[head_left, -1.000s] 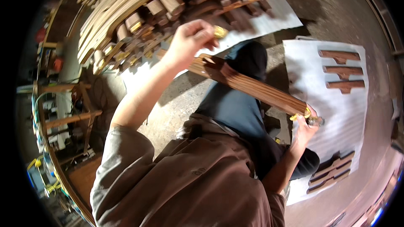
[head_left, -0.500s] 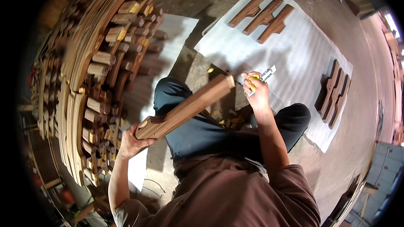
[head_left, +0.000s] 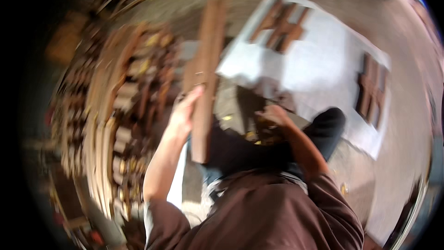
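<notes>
My left hand (head_left: 187, 109) is closed around a long brown wooden piece (head_left: 210, 65), gripping its left side below the middle. The piece stands almost lengthwise in view, its far end over the floor and its near end above my left thigh; a wider part shows on its left side. Low in front of my lap, beside the near edge of the white sheet, is my right hand (head_left: 276, 115), with fingers curled. Blur and shadow hide what it holds.
To my left rises a big stack of wooden pieces (head_left: 104, 97), with yellow bits among them. On the white sheet (head_left: 319, 65) lie shaped wooden pieces in two groups, one at its far end (head_left: 282, 25) and one at its right (head_left: 371, 88). Yellow scraps (head_left: 251, 135) lie between my legs.
The wooden piece has swung from a diagonal to nearly lengthwise and moved farther out. My right hand has drawn nearer and lower; the yellow-handled tool it held is no longer discernible.
</notes>
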A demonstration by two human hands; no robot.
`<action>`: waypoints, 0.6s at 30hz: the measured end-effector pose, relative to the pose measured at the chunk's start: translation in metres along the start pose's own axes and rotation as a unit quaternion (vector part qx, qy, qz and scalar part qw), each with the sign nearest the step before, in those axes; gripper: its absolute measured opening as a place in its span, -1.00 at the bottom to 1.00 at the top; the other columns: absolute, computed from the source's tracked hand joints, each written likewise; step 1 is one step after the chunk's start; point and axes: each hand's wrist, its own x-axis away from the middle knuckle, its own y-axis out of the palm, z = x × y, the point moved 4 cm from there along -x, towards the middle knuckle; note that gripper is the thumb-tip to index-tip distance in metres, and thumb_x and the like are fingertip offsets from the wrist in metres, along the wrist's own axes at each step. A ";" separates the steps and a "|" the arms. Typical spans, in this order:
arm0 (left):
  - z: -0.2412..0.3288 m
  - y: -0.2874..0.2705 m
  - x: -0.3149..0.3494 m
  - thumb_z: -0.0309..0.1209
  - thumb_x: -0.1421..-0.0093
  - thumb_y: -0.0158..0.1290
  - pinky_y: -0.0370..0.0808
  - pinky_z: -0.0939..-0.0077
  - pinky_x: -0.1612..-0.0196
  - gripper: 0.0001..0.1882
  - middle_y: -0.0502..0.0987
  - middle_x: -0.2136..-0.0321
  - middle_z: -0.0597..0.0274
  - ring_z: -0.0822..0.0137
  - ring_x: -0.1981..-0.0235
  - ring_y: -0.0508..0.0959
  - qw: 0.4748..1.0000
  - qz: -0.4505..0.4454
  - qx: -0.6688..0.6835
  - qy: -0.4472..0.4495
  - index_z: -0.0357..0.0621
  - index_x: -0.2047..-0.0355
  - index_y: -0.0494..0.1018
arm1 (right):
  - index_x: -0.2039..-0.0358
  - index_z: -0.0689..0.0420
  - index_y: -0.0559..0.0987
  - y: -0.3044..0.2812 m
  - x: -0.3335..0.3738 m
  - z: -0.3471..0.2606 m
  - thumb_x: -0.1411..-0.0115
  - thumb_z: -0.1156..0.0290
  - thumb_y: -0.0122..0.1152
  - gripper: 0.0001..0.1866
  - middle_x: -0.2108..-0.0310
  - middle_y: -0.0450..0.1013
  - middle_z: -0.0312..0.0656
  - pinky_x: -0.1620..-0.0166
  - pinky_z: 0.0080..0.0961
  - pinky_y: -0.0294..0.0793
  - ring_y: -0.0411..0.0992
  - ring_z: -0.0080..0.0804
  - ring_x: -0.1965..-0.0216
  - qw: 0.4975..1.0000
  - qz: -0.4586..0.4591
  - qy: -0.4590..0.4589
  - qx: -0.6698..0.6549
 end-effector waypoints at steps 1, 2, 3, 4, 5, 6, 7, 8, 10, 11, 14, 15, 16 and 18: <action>0.003 0.053 -0.001 -0.12 -0.22 0.18 0.55 0.42 0.25 -0.53 0.63 0.22 0.00 0.25 0.32 0.61 0.991 -0.115 0.055 -0.052 -0.17 -0.01 0.46 | 0.66 0.16 0.63 0.019 -0.002 0.066 -0.06 -0.02 0.21 -0.54 0.66 0.51 -0.02 0.46 -0.23 0.49 0.51 -0.12 0.57 0.995 0.037 -0.064 0.064; 0.015 0.031 0.012 -0.07 -0.22 0.17 0.57 0.44 0.29 -0.50 0.63 0.23 0.00 0.28 0.33 0.61 0.998 -0.056 0.039 -0.006 -0.16 -0.02 0.45 | 0.63 0.17 0.64 0.015 -0.013 -0.002 0.07 0.12 0.30 -0.67 0.58 0.54 0.00 0.46 -0.21 0.50 0.53 -0.11 0.51 0.997 -0.019 -0.035 0.064; 0.011 0.036 0.009 -0.06 -0.23 0.16 0.59 0.46 0.32 -0.50 0.62 0.23 0.02 0.29 0.36 0.61 0.993 -0.059 0.092 -0.037 -0.17 0.00 0.45 | 0.53 0.16 0.68 0.012 -0.013 -0.002 0.08 0.11 0.31 -0.67 0.49 0.58 0.00 0.37 -0.21 0.55 0.56 -0.09 0.43 1.000 0.015 0.012 0.013; 0.013 0.012 0.014 -0.06 -0.24 0.16 0.61 0.44 0.32 -0.52 0.61 0.26 0.06 0.27 0.35 0.61 0.996 -0.033 0.083 -0.027 -0.17 0.01 0.46 | 0.42 0.15 0.69 -0.011 0.000 -0.059 0.04 0.10 0.28 -0.64 0.43 0.59 0.01 0.28 -0.22 0.58 0.58 -0.07 0.35 0.995 -0.079 0.047 -0.047; 0.010 0.028 0.009 -0.08 -0.24 0.17 0.62 0.45 0.31 -0.54 0.61 0.29 0.09 0.27 0.35 0.62 0.993 -0.056 0.099 -0.004 -0.15 0.02 0.46 | 0.39 0.17 0.69 -0.017 0.006 -0.049 0.01 0.08 0.25 -0.61 0.41 0.59 0.03 0.23 -0.21 0.58 0.59 -0.04 0.31 0.992 -0.043 0.090 -0.079; 0.003 0.046 0.007 -0.11 -0.24 0.17 0.62 0.44 0.25 -0.57 0.60 0.27 0.12 0.27 0.28 0.62 0.991 -0.064 0.116 -0.018 -0.13 0.02 0.47 | 0.36 0.18 0.68 -0.020 0.012 -0.035 -0.03 0.06 0.22 -0.59 0.40 0.59 0.04 0.19 -0.19 0.58 0.59 -0.02 0.27 0.986 -0.006 0.127 -0.112; -0.005 0.072 0.004 -0.12 -0.25 0.17 0.61 0.42 0.20 -0.55 0.59 0.22 0.13 0.26 0.21 0.60 0.990 -0.095 0.106 -0.010 -0.13 -0.02 0.45 | 0.36 0.19 0.68 -0.021 0.015 -0.008 -0.05 0.05 0.20 -0.58 0.39 0.58 0.07 0.18 -0.18 0.57 0.58 0.01 0.25 0.971 0.053 0.154 -0.173; -0.016 0.097 0.000 -0.13 -0.25 0.17 0.60 0.40 0.14 -0.54 0.58 0.17 0.13 0.25 0.15 0.59 0.987 -0.124 0.100 -0.001 -0.13 -0.05 0.43 | 0.36 0.19 0.67 -0.022 0.021 0.019 -0.06 0.05 0.19 -0.58 0.38 0.57 0.09 0.17 -0.16 0.56 0.57 0.04 0.23 0.951 0.111 0.176 -0.229; -0.018 0.104 -0.025 -0.15 -0.27 0.15 0.56 0.35 0.02 -0.49 0.53 0.06 0.13 0.21 0.01 0.54 0.985 -0.129 0.109 0.016 -0.15 -0.12 0.38 | 0.34 0.19 0.65 -0.053 0.023 -0.004 -0.17 0.17 0.11 -0.66 0.36 0.54 0.16 0.16 -0.15 0.52 0.53 0.13 0.23 0.930 0.196 0.119 -0.287; -0.015 0.106 -0.029 -0.18 -0.29 0.13 0.53 0.33 -0.04 -0.46 0.51 0.02 0.12 0.19 -0.05 0.50 0.987 -0.124 0.090 0.057 -0.18 -0.18 0.32 | 0.29 0.18 0.64 -0.076 0.030 -0.024 -0.17 0.16 0.14 -0.67 0.34 0.54 0.14 0.15 -0.17 0.52 0.53 0.10 0.23 0.901 0.246 0.070 -0.349; -0.011 0.116 -0.054 -0.37 -0.26 0.14 0.47 0.30 -0.10 -0.48 0.49 -0.02 0.06 0.21 -0.06 0.48 0.984 -0.140 0.095 0.052 -0.28 -0.17 0.31 | 0.17 0.17 0.63 -0.160 0.092 -0.087 -0.09 0.08 0.31 -0.56 0.31 0.56 0.07 0.14 -0.21 0.51 0.55 0.00 0.25 0.837 0.323 0.010 -0.442; -0.010 0.131 -0.056 -0.38 -0.26 0.14 0.44 0.29 -0.14 -0.48 0.48 -0.06 0.05 0.23 -0.07 0.47 0.984 -0.142 0.103 0.036 -0.27 -0.18 0.30 | 0.17 0.18 0.63 -0.187 0.118 -0.103 -0.05 0.04 0.35 -0.51 0.32 0.57 0.03 0.16 -0.22 0.52 0.55 -0.02 0.26 0.865 0.352 0.008 -0.356; -0.011 0.140 -0.068 -0.41 -0.24 0.14 0.44 0.27 -0.15 -0.49 0.50 -0.04 0.08 0.21 -0.06 0.48 0.982 -0.153 0.104 0.041 -0.26 -0.18 0.32 | 0.17 0.19 0.64 -0.205 0.134 -0.115 0.00 0.01 0.40 -0.47 0.33 0.57 0.00 0.18 -0.23 0.52 0.56 -0.05 0.27 0.886 0.377 0.002 -0.269; -0.019 0.164 -0.095 -0.47 -0.18 0.19 0.45 0.27 -0.14 -0.56 0.53 0.03 0.18 0.24 0.01 0.52 0.962 -0.240 0.130 0.004 -0.21 -0.08 0.41 | 0.11 0.12 0.60 -0.220 0.147 -0.126 0.10 -0.06 0.44 -0.37 0.36 0.54 -0.10 0.26 -0.25 0.52 0.53 -0.11 0.31 0.870 0.485 -0.007 -0.092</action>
